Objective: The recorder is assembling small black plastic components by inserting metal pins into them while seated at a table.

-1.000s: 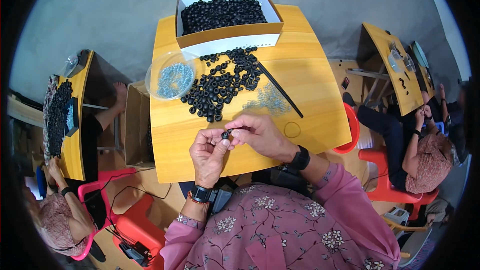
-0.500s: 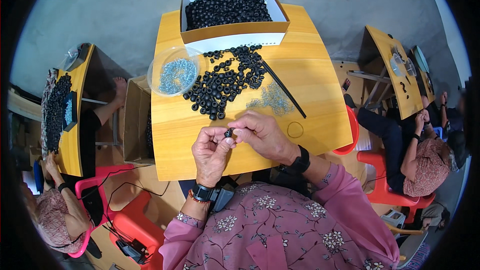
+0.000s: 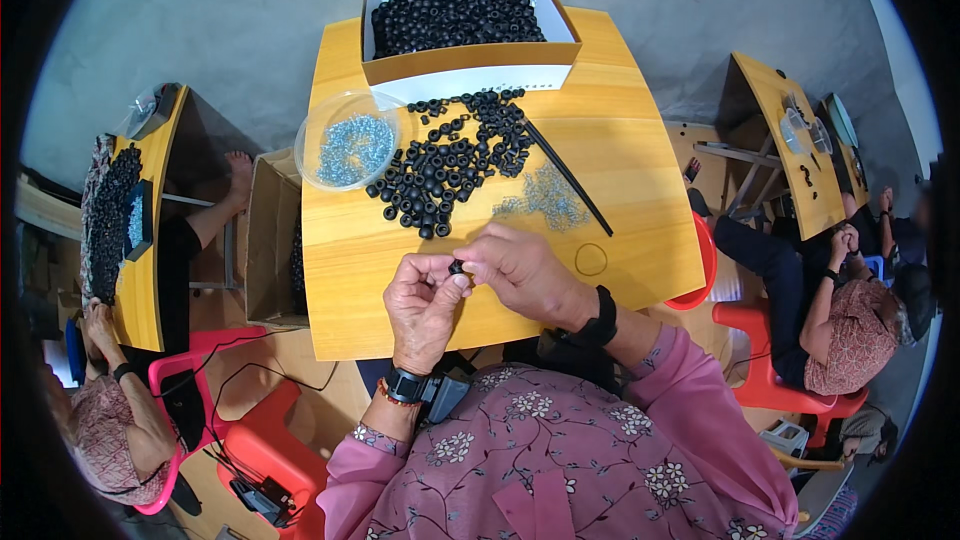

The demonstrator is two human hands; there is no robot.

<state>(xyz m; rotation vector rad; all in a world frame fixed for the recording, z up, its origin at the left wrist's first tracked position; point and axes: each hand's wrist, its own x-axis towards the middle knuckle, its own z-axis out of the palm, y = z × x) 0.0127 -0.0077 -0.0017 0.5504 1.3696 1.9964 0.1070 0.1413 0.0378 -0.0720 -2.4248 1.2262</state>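
Observation:
Near the table's front edge, my left hand pinches a small black knob-like piece between thumb and forefinger. My right hand meets it from the right, fingertips closed together against the piece. Whatever those fingertips hold is hidden. Just beyond my hands lie many loose black pieces, round with holes in their ends. Small silvery metal parts are scattered right of them. A clear round tub at the left holds more such shiny parts.
A box full of black pieces stands at the far edge. A black rod and a thin dark ring lie to the right on the wooden table. Two people sit at side tables, left and right. A cardboard carton stands left.
My right hand has shifted and turned very slightly at the black piece. My left hand keeps its place, and the things on the table have not moved.

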